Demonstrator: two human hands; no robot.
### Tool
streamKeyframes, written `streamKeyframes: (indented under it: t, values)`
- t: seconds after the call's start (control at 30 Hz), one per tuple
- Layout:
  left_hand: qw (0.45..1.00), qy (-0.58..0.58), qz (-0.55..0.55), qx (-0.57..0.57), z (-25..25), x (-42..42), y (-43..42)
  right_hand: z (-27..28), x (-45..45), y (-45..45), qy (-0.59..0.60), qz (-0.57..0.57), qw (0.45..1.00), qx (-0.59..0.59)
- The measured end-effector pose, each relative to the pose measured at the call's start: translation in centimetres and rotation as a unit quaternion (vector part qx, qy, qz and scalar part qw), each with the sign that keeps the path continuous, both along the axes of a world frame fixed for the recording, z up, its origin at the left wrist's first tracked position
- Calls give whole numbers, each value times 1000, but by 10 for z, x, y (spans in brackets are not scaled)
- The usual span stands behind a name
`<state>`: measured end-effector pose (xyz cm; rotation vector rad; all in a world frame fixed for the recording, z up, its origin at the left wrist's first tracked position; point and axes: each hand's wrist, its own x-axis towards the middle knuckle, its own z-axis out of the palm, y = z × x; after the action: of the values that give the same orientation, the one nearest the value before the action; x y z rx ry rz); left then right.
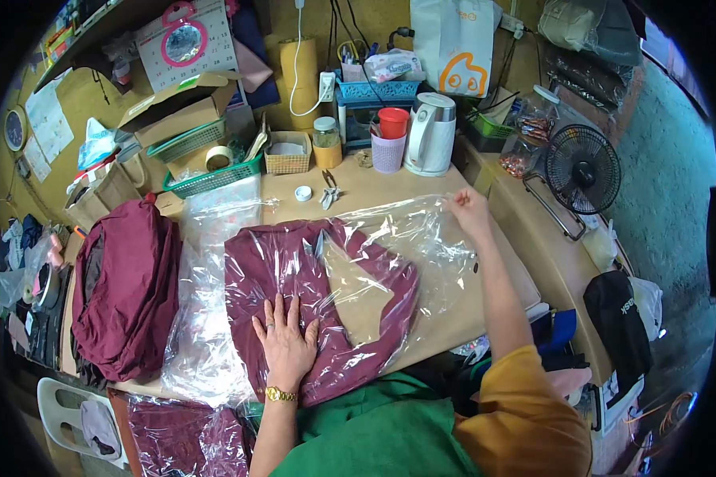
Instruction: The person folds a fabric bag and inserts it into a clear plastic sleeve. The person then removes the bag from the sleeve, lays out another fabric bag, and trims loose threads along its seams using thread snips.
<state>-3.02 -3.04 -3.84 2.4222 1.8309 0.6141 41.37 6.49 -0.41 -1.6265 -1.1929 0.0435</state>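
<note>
A maroon garment (294,262) lies inside a clear plastic bag (445,262) on the tan table. My left hand (286,338) rests on the bag over the garment, palm down with its fingers spread. At the bag's upper right corner, my right hand (468,211) pinches the plastic edge. One strip of the garment curves out to the right within the bag. More clear plastic (203,318) lies to the left, beside a pile of folded maroon garments (127,290).
Pliers (329,191) and a small white lid (303,193) lie beyond the bag. Behind stand a green basket (215,179), a jar (326,143), a pink cup (388,153) and a white kettle (431,135). A black fan (583,169) is at the right. Bagged maroon garments (187,437) sit at the lower left.
</note>
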Motion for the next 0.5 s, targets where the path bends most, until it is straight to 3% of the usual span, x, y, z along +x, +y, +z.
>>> streamKeyframes:
  t: [0.07, 0.13, 0.2, 0.23, 0.27, 0.3, 0.33, 0.4, 0.43, 0.5]
  values:
    - [1000, 8, 5, -9, 2, 0, -1, 3, -17, -33, 39, 14, 999, 3]
    - [1000, 6, 0, -15, 4, 1, -2, 7, -28, -66, 97, -43, 988, 108]
    - [1000, 11, 4, -12, 4, 1, -2, 9, -54, -95, 246, 87, 965, -39]
    - [1000, 13, 4, -13, 4, 1, -2, -3, -63, -100, 247, 84, 965, -38]
    - [1000, 14, 2, -13, 4, 1, -2, -18, -70, -102, 3, 96, 992, -85]
    - [1000, 13, 3, -13, 4, 1, -2, -23, -78, -104, -241, 101, 957, -126]
    - [1000, 10, 6, -13, 5, 2, -2, -25, -85, -106, -241, 102, 957, -126]
    - [1000, 7, 9, -10, 4, 1, -1, -24, -96, -106, -277, -28, 953, -122]
    - [1000, 5, 11, -9, 3, 0, -2, -27, -92, -105, -278, -21, 952, -123]
    - [1000, -2, 17, -8, 2, 0, -2, -36, -60, -102, -151, 51, 964, -214]
